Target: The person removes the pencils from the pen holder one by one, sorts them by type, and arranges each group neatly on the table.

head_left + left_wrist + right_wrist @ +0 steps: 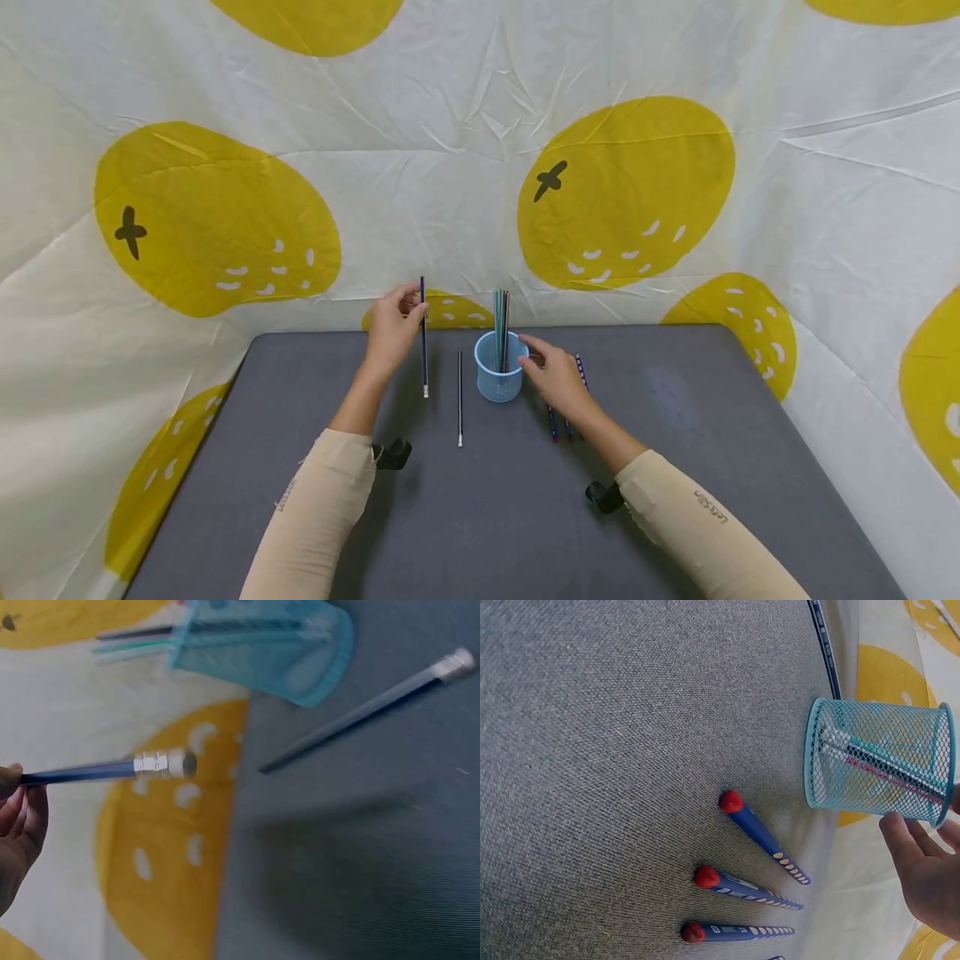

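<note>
My left hand (pixel 393 323) pinches a dark blue pencil (pixel 424 342) above the table, its white eraser end with silver ferrule pointing down. To the right stands a light blue mesh pencil cup (pixel 498 385), upright, with several pencils (pixel 889 774) leaning inside. My right hand (pixel 555 375) holds the cup by its rim on the right side, thumb and fingers curved against it. Another dark pencil (pixel 460 400) with a silver ferrule lies on the table left of the cup.
Several blue pencils with red ends (pixel 754 891) lie on the grey table (pixel 480 533) beneath and beside my right forearm. A white cloth with yellow fruit shapes (pixel 435 208) hangs behind the table's far edge.
</note>
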A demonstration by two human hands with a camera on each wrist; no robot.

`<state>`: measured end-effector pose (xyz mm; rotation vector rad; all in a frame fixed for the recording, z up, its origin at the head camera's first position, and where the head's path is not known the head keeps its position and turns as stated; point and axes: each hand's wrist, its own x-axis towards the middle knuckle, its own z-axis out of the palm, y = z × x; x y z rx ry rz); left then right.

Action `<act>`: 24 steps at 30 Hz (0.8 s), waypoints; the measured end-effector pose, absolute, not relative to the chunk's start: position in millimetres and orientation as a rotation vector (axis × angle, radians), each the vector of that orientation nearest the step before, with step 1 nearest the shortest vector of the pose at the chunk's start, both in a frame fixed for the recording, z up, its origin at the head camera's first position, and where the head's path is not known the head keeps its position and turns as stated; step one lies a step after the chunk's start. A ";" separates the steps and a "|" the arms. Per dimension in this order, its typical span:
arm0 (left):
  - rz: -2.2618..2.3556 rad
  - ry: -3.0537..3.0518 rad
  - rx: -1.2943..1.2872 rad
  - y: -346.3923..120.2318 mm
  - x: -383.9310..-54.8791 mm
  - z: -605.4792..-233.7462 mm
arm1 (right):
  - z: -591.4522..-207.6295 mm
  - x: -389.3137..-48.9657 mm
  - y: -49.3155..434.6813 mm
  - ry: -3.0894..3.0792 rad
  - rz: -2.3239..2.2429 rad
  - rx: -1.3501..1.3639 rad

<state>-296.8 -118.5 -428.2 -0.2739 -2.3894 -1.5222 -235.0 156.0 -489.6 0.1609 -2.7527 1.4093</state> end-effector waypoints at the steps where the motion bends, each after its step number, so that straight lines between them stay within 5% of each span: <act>1: -1.505 -2.398 -0.263 -120.6 -298.2 -435.6 | -489.7 -235.1 155.6 -2.752 1.409 0.161; 24: -1.391 -2.670 -0.068 -111.8 -291.0 -531.1 | -488.0 -230.5 155.3 -2.752 1.377 0.160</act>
